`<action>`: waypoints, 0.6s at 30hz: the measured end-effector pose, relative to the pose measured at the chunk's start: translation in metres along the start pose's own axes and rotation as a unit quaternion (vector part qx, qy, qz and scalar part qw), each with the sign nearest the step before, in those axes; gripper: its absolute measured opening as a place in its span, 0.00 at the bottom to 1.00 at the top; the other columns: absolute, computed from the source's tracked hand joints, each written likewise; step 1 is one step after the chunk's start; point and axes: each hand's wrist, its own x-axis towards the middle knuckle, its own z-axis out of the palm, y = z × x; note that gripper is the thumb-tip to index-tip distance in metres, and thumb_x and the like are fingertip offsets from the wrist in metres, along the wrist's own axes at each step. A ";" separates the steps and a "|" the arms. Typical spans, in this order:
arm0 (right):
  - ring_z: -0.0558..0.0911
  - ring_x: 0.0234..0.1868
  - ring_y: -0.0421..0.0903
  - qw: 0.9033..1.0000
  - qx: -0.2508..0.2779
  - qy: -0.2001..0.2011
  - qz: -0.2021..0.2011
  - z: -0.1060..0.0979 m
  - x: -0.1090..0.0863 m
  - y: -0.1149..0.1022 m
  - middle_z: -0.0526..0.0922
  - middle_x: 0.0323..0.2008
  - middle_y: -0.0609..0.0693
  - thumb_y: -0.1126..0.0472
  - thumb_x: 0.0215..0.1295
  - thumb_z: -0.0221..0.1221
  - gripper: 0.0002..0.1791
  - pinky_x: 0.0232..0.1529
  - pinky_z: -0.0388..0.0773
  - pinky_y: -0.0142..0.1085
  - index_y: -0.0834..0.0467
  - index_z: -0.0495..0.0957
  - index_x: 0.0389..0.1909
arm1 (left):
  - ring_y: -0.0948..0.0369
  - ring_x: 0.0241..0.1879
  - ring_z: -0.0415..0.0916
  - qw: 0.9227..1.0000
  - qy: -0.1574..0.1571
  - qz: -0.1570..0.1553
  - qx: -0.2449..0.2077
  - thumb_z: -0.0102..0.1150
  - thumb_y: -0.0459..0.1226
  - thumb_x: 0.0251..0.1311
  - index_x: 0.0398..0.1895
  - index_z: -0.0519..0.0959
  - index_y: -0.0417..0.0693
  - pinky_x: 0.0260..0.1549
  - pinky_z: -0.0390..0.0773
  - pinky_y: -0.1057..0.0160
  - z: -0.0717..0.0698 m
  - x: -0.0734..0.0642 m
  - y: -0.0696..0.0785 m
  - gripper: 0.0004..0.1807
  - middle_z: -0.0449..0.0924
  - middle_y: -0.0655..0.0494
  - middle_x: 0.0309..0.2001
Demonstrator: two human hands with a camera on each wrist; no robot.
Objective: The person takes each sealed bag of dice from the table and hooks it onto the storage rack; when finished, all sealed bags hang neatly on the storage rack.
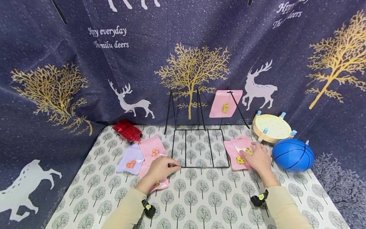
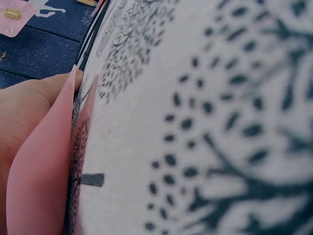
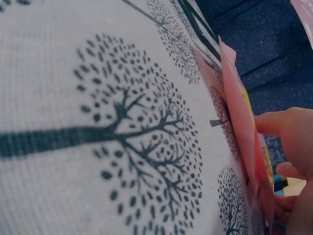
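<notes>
My left hand is over pink pouches at left, thumb and fingertips together right at the front left corner of a black wire rack. I cannot tell whether they pinch the wire. A pink pouch hides part of that hand in the left wrist view. Beneath it lie a pink pouch with orange dice and a lilac pouch with orange dice. My right hand touches pink pouches with yellow dice, right of the rack, its fingers spread on the upper one.
Another pink pouch with yellow dice hangs from the rack's right hook. Shiny red packets lie at the back left. A blue ball and a round cream stool-like piece, light blue legs up, stand at right. Behind hangs a dark cloth.
</notes>
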 end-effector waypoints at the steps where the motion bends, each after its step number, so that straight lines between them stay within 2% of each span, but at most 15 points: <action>1: 0.58 0.68 0.79 1.000 -0.001 0.001 0.001 0.000 0.000 0.000 0.60 0.70 0.77 0.36 0.65 0.64 0.48 0.59 0.57 0.73 0.64 0.63 0.73 | 0.71 0.20 0.72 1.000 0.000 0.000 0.000 0.70 0.54 0.64 0.41 0.90 0.69 0.24 0.72 0.65 0.000 0.000 0.000 0.07 0.76 0.80 0.23; 6: 0.61 0.65 0.78 1.000 -0.012 0.005 0.002 -0.002 -0.002 0.000 0.63 0.68 0.77 0.34 0.65 0.64 0.48 0.57 0.61 0.73 0.64 0.64 0.73 | 0.71 0.21 0.72 1.000 0.001 0.002 0.004 0.70 0.54 0.63 0.41 0.90 0.69 0.23 0.72 0.65 0.000 0.000 0.000 0.07 0.76 0.80 0.22; 18: 0.66 0.61 0.76 1.000 -0.005 -0.002 -0.019 -0.005 -0.007 -0.003 0.72 0.61 0.78 0.34 0.64 0.65 0.49 0.60 0.60 0.67 0.69 0.65 0.70 | 0.72 0.21 0.72 1.000 0.000 0.000 0.002 0.70 0.54 0.64 0.42 0.90 0.69 0.23 0.72 0.65 -0.001 0.000 0.002 0.08 0.77 0.80 0.24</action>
